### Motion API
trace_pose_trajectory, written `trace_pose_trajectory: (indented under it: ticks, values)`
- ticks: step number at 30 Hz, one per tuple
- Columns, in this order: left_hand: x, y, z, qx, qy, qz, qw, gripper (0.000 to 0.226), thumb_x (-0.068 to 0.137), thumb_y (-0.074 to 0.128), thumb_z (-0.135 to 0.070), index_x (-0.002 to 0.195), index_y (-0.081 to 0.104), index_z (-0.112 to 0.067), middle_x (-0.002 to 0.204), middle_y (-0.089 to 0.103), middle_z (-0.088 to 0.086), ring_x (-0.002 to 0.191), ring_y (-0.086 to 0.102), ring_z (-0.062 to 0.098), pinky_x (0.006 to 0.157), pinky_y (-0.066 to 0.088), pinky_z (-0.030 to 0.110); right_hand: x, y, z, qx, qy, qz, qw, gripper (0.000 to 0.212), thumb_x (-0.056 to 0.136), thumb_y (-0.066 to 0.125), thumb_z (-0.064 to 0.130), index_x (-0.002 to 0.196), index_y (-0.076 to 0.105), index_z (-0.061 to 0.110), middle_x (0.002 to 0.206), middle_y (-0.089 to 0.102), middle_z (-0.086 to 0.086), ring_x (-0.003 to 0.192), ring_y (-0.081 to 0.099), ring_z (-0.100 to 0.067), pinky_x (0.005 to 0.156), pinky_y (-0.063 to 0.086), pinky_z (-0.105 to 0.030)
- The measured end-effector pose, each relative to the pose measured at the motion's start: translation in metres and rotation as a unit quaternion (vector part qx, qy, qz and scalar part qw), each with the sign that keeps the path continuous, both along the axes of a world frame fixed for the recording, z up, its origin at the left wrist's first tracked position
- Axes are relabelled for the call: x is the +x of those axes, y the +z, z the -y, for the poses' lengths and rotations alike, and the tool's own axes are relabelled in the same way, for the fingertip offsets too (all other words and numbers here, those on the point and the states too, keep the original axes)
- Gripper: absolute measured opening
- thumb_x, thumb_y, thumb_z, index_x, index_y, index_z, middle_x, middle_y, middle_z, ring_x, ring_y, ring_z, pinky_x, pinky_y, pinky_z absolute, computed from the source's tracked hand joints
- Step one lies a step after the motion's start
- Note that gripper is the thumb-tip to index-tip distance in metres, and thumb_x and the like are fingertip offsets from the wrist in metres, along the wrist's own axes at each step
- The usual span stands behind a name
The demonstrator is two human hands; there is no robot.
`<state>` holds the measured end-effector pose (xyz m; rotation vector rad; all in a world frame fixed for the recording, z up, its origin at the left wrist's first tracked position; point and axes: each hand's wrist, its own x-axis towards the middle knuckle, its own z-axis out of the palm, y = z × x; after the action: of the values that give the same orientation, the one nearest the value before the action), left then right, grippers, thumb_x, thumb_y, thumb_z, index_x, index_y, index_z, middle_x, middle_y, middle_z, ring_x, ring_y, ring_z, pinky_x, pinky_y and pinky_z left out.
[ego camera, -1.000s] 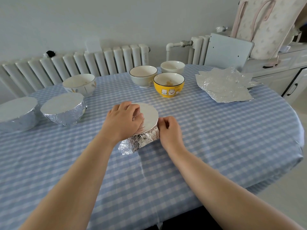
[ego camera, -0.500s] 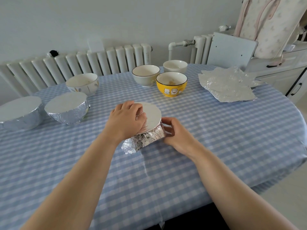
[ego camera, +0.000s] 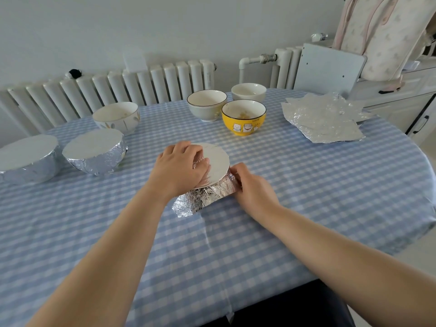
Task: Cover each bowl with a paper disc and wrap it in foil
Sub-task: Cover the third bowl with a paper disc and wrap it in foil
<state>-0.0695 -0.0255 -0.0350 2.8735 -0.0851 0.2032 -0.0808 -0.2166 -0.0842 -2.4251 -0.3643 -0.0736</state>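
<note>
Right hand shifted slightly, pinching foil | left hand still gripping foil at disc

**Hidden and cut off**

The bowl under the paper disc is hidden by foil and both hands. The leftmost wrapped bowl is cut by the left edge. The yellow bowl holds unidentifiable bits.
</note>
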Motion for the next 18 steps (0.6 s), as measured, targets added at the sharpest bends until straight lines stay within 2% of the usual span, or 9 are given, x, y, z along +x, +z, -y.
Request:
trace_pose_trajectory:
  ticks: [3,6,9,10,12,14,15,17,18]
  values:
    - [0.0,0.0,0.0,0.001,-0.002,-0.001,1.0,0.036,0.099,0.04,-0.05,0.127,0.051,-0.029,0.152,0.034,-0.003,0.14,0.028,0.025,0.114,0.02,0.041,0.003,-0.003,0.001,0.0,0.005,0.005,1.0,0.034,0.092,0.05,0.011,0.122,0.048,0.028,0.106,0.069,-0.002,0.095,0.061,-0.026,0.065,0.038,-0.032]
    - [0.0,0.0,0.0,-0.001,0.001,-0.002,1.0,0.037,0.099,0.04,-0.05,0.128,0.05,-0.03,0.151,0.034,-0.004,0.14,0.028,0.025,0.113,0.02,0.041,0.008,-0.006,0.005,0.049,0.037,-0.04,0.997,0.04,0.089,0.053,0.005,0.123,0.049,0.026,0.116,0.068,0.005,0.104,0.063,-0.019,0.08,0.048,-0.032]
    - [0.001,0.0,0.0,0.002,0.001,-0.002,1.0,0.038,0.099,0.04,-0.05,0.13,0.049,-0.031,0.151,0.033,-0.004,0.14,0.028,0.024,0.114,0.019,0.04,0.017,-0.003,0.014,0.085,0.095,-0.105,0.986,0.051,0.084,0.05,-0.007,0.128,0.054,0.02,0.12,0.064,0.009,0.113,0.06,-0.009,0.087,0.044,-0.014]
    - [0.001,0.0,0.0,0.002,0.002,-0.003,1.0,0.038,0.099,0.04,-0.05,0.13,0.048,-0.031,0.151,0.033,-0.005,0.14,0.027,0.024,0.114,0.019,0.04,0.019,0.0,0.016,0.091,0.106,-0.117,0.983,0.054,0.083,0.047,-0.011,0.129,0.056,0.017,0.12,0.063,0.009,0.114,0.058,-0.008,0.09,0.042,-0.011]
    - [0.0,-0.001,0.0,0.002,0.004,-0.005,1.0,0.038,0.099,0.04,-0.05,0.13,0.048,-0.031,0.152,0.032,-0.005,0.141,0.027,0.024,0.114,0.018,0.04,0.023,0.005,0.018,0.13,0.097,-0.141,0.977,0.054,0.084,0.041,-0.012,0.126,0.063,0.014,0.118,0.066,0.006,0.115,0.058,-0.009,0.1,0.043,-0.019]
    - [0.001,0.0,0.001,0.003,0.003,-0.007,1.0,0.036,0.099,0.04,-0.05,0.129,0.049,-0.031,0.152,0.032,-0.005,0.14,0.027,0.024,0.114,0.018,0.04,0.024,0.007,0.016,0.205,0.072,-0.199,0.956,0.039,0.094,0.04,0.006,0.112,0.072,0.021,0.111,0.071,0.008,0.111,0.062,-0.011,0.104,0.044,-0.027]
    - [0.001,0.0,0.001,0.004,0.002,-0.007,1.0,0.036,0.099,0.04,-0.05,0.128,0.049,-0.03,0.152,0.033,-0.004,0.14,0.027,0.025,0.114,0.018,0.04,0.023,0.007,0.013,0.234,0.062,-0.229,0.943,0.036,0.097,0.042,0.027,0.105,0.077,0.024,0.109,0.073,0.009,0.111,0.064,-0.012,0.106,0.044,-0.032]
    - [0.001,0.0,0.001,0.007,0.0,-0.009,1.0,0.036,0.099,0.039,-0.05,0.128,0.049,-0.03,0.151,0.033,-0.004,0.14,0.027,0.025,0.114,0.019,0.04,0.025,0.003,0.007,0.247,0.033,-0.249,0.936,0.062,0.083,0.043,0.075,0.104,0.077,0.027,0.106,0.074,0.01,0.11,0.065,-0.013,0.108,0.042,-0.042]
    - [0.001,0.0,0.001,0.009,-0.001,-0.009,1.0,0.037,0.099,0.039,-0.05,0.129,0.049,-0.03,0.151,0.033,-0.004,0.14,0.027,0.025,0.114,0.019,0.04,0.025,0.001,0.006,0.248,0.019,-0.243,0.938,0.08,0.074,0.042,0.087,0.105,0.074,0.021,0.101,0.073,0.01,0.106,0.066,-0.014,0.107,0.043,-0.045]
